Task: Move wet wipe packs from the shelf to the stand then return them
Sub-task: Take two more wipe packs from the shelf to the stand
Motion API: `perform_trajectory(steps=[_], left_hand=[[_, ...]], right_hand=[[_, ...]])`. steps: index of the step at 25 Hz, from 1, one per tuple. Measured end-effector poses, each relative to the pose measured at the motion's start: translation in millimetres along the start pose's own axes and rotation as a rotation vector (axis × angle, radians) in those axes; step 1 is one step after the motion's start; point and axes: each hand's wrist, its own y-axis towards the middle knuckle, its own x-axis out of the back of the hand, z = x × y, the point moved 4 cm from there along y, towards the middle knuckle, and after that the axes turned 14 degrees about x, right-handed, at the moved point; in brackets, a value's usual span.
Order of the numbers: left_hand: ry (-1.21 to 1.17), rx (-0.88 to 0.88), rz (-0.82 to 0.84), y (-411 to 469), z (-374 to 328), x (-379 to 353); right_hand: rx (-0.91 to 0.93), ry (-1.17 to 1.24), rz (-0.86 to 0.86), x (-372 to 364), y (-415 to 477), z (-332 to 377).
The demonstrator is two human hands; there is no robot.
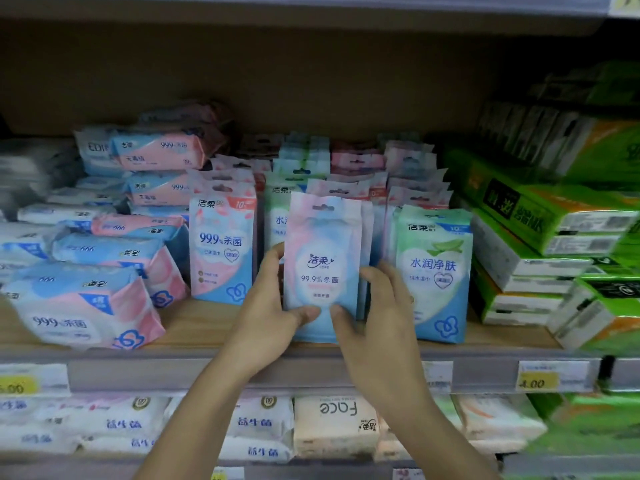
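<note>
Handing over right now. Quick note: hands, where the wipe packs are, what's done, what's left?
Left hand: grips the pink-blue wet wipe pack at its lower left.
Right hand: grips the same pack's lower right.
Pack: upright at the front of the wooden shelf, between a pink 99.9% pack and a green aloe pack.
Done/left: stand not in view; cannot tell if this pack is leaving or being returned.

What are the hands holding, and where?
The left hand and right hand grip the pink-and-blue wipe pack by its lower sides, thumbs on its front.
</note>
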Motion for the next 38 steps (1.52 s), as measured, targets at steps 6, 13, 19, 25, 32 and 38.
perform_trajectory(steps=[6,13,19,25,32,38], left_hand=[[-0.11,0.009,0.089,-2,5,22],[-0.165,-0.017,0.096,-4,9,20],[-0.139,-0.04,-0.007,-11,11,27],[-0.178,-0.015,-0.027,-18,10,57],[-0.308,-0.034,-0.112,-35,-1,103],[-0.275,-0.058,-0.146,-37,2,96]], right_hand=[[-0.138,0.443,-0.042,-7,4,-6],[-0.087,0.259,-0.007,-14,4,-10],[-0.147,0.598,-0.14,-10,5,-3],[-0.206,0.577,-0.044,-10,15,-9],[-0.152,0.91,-0.218,5,20,-1],[-0.017,0.963,-0.129,13,20,9]])
